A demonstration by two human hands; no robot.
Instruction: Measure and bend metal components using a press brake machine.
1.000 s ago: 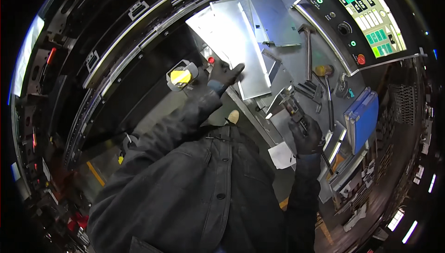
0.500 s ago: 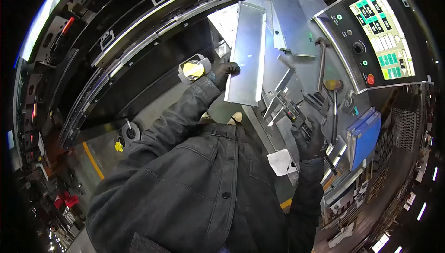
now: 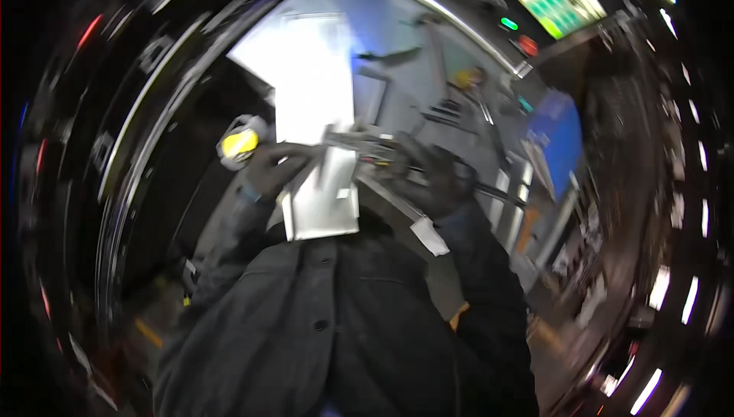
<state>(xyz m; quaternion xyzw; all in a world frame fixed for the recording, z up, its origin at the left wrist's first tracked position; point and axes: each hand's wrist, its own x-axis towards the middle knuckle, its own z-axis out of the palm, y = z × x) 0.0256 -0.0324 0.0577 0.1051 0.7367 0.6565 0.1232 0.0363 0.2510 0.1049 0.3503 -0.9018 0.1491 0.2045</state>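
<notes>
Your left grip point(image 3: 281, 168) clasps the metal tray point(image 3: 315, 84), your right grip point(image 3: 432, 172) the caliper point(image 3: 371, 147); wobble between them could cause misalignment.

Holds a metal panel point(image 3: 310, 103) by its left edge in the gloved left hand point(image 3: 277, 169); grips a caliper point(image 3: 365, 143) in the right hand point(image 3: 436, 174), with its end at the panel, contact too blurred to tell. Has a yellow-headed mallet point(image 3: 469, 77) on the surface point(image 3: 409, 90).

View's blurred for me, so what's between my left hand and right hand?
In the head view, the bent sheet-metal panel and the caliper's front end lie between your left hand and right hand.
</notes>
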